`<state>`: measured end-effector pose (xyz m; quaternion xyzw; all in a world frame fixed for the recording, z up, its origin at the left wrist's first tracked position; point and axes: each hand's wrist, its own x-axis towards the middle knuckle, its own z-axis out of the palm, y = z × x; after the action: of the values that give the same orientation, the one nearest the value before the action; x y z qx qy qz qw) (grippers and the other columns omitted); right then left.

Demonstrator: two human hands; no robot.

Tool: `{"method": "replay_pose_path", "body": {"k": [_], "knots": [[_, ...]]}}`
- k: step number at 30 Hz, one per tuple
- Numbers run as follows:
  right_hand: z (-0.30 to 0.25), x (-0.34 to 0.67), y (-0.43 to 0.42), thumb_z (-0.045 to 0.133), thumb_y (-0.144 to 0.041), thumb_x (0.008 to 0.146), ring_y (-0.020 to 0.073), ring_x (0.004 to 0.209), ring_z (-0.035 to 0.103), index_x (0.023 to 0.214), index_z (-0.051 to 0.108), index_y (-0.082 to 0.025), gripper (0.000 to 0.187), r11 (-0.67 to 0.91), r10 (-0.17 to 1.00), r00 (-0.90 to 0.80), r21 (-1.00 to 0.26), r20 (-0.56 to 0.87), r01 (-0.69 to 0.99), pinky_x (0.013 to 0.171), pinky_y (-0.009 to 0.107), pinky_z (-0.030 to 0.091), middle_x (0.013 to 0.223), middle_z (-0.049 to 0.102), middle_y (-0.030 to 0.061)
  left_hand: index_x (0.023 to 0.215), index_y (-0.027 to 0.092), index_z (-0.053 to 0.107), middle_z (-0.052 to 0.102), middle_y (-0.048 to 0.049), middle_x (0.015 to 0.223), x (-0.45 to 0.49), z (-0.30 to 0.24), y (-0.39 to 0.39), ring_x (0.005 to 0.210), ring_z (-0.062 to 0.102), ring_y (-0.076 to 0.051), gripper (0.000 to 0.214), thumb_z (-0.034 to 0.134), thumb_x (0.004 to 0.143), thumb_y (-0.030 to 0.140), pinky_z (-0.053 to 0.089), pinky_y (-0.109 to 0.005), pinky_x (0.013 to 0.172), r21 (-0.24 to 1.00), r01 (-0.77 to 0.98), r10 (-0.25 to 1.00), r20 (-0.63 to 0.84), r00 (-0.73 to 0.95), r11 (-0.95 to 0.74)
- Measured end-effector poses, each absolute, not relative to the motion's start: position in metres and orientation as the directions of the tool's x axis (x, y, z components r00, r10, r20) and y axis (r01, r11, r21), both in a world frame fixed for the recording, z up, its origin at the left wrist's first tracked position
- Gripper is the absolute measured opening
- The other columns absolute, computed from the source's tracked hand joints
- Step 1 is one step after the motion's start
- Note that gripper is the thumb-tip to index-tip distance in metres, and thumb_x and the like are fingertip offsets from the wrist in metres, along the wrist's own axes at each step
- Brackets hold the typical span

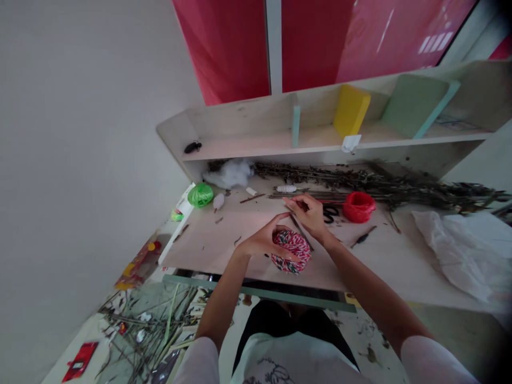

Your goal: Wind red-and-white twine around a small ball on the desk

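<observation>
**Twine ball [291, 253] under left hand [260, 241]; right hand [308, 216] at thin dark stem [301, 232]**

Item 1, my left hand: curled, fingers wrapped over the top of the ball, holding it.

Item 2, my right hand: half open, fingers spread, directly over the stem. I cannot tell whether it grips the stem or only touches it.

Item 3, hazards, as I judge them. The ball sits near the front edge of the tabletop [208, 242], on the side nearest my body, so a loose grip or a nudge could roll it off towards the floor. The stem looks thin and dry, so too much pressure could snap it. Black-handled scissors [330, 214] lie just beyond my right hand, and a wide sweep could knock them. A red raffia ball [359, 207], just past the scissors, could roll if bumped.

Item 4, the ball: tightly wound, twisted red, white and green cord, round and intact. No loose end is visible from here. It lies just below my right hand, partly covered by my left.
</observation>
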<state>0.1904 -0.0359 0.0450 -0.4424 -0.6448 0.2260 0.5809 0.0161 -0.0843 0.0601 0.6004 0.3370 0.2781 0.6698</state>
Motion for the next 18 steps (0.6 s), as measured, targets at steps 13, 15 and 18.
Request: {"method": "replay_pose_path", "body": {"k": [13,15,18], "knots": [[0.026,0.183,-0.030,0.058,-0.051,0.082,0.0153,0.057,0.046,0.069,0.059,-0.021,0.033,0.452,0.886,-0.072,-0.817,0.458,0.359,0.058,0.029,0.034,0.063,0.056,0.0026,0.111,0.017,0.064,0.067,-0.0108,0.114,0.009,0.057,-0.064,0.110,0.062,-0.028,0.068,0.080,0.056,0.054,0.051,-0.038,0.093,0.930,-0.368,0.997,0.023,0.071,0.005],[0.025,0.181,-0.032,0.056,-0.048,0.083,0.0162,0.058,0.048,0.071,0.060,-0.021,0.030,0.474,0.876,-0.117,-0.795,0.467,0.378,0.059,0.030,0.036,0.065,0.057,0.0033,0.110,0.019,0.065,0.066,-0.0101,0.120,0.007,0.052,-0.056,0.116,0.059,-0.028,0.060,0.072,0.065,0.058,0.052,-0.039,0.093,0.907,-0.420,1.000,0.023,0.002,-0.020],[0.023,0.181,-0.033,0.055,-0.043,0.085,0.0169,0.061,0.051,0.073,0.060,-0.023,0.024,0.505,0.862,-0.182,-0.773,0.473,0.383,0.061,0.030,0.038,0.070,0.060,0.0041,0.113,0.023,0.065,0.065,-0.0075,0.123,0.000,0.045,-0.045,0.115,0.060,-0.027,0.053,0.067,0.071,0.056,0.055,-0.039,0.089,0.898,-0.439,0.999,0.009,-0.031,-0.021]]}}
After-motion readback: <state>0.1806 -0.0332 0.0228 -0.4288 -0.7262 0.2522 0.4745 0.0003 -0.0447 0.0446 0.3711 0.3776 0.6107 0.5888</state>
